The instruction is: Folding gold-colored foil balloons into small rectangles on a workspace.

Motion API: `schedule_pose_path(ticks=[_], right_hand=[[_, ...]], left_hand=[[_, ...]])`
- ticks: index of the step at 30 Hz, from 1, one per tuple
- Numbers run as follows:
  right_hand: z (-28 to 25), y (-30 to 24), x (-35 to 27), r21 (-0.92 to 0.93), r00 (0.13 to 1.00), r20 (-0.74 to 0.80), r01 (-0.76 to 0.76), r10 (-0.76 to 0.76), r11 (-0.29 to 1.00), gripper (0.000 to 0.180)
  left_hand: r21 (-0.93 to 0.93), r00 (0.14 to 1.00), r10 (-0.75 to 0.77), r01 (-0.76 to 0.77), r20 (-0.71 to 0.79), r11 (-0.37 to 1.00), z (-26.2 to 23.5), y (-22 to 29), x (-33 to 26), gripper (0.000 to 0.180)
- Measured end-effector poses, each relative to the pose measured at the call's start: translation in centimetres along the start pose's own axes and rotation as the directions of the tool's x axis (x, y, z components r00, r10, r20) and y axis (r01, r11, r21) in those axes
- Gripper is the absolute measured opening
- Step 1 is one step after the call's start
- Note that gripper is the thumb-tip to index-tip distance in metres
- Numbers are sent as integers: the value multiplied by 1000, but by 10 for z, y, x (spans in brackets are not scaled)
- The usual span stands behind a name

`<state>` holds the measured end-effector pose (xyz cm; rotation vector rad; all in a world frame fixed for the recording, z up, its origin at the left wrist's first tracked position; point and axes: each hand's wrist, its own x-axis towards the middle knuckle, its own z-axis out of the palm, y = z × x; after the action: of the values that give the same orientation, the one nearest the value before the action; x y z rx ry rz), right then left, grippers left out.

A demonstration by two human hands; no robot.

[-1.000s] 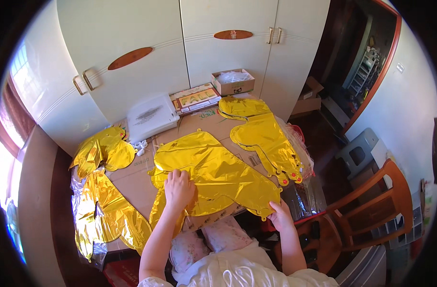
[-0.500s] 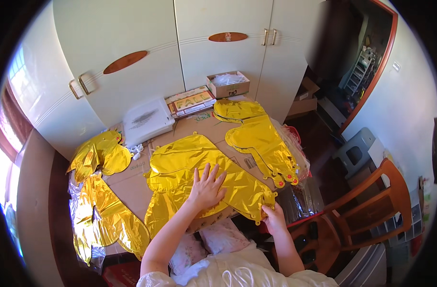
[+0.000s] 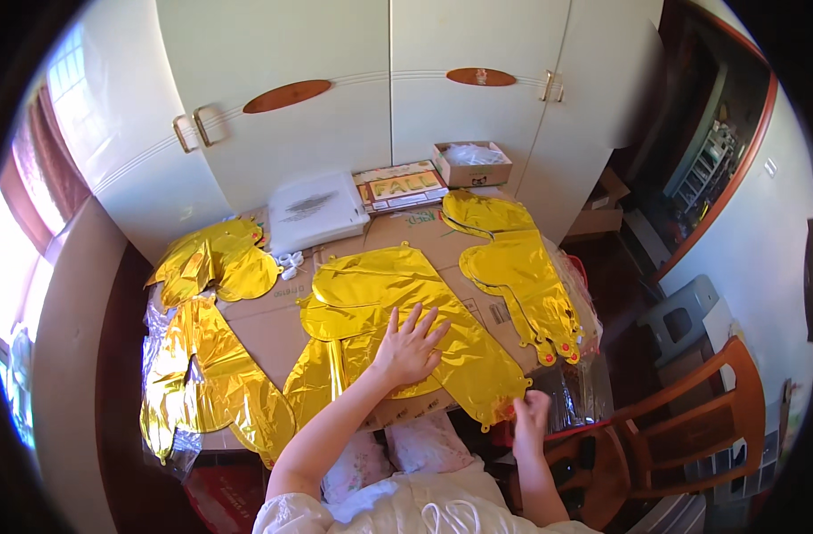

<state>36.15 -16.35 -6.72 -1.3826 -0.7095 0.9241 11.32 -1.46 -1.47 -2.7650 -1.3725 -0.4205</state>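
**A:** Left hand [image 3: 410,345] flat, fingers spread wide, pressing down on the middle of the big gold foil balloon [image 3: 397,343]. Gripping nothing, just palm on foil.

**B:** And the right hand [image 3: 531,416]?

**A:** Down at the near right corner of that same balloon, fingers pinched narrow on the foil edge, by the look of it. Hard to tell exactly what's between the fingertips though.

**B:** Balloon itself sitting where?

**A:** Spread flat on the cardboard sheet [image 3: 264,334] covering the table, right in front of the body. Another gold balloon stack [image 3: 517,271] just right of it, edges nearly touching. Crumpled gold pile [image 3: 215,262] well off to its left, more foil [image 3: 202,387] hanging off the left near side. White flat box [image 3: 315,211] and a small open carton [image 3: 473,163] beyond it, against the white wardrobe doors [image 3: 380,98]. Wooden chair [image 3: 691,427] off to the right.
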Motion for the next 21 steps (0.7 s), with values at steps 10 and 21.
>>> schedule_pose_path(ticks=[10, 21], right_hand=[[139, -107, 87, -164, 443, 807, 805, -392, 571, 32], [208, -64, 134, -64, 332, 864, 818, -378, 572, 25]], left_hand=[[9, 999, 9, -9, -50, 1000, 3, -3, -3, 60], [-219, 951, -205, 155, -230, 963, -40, -1, -28, 39]])
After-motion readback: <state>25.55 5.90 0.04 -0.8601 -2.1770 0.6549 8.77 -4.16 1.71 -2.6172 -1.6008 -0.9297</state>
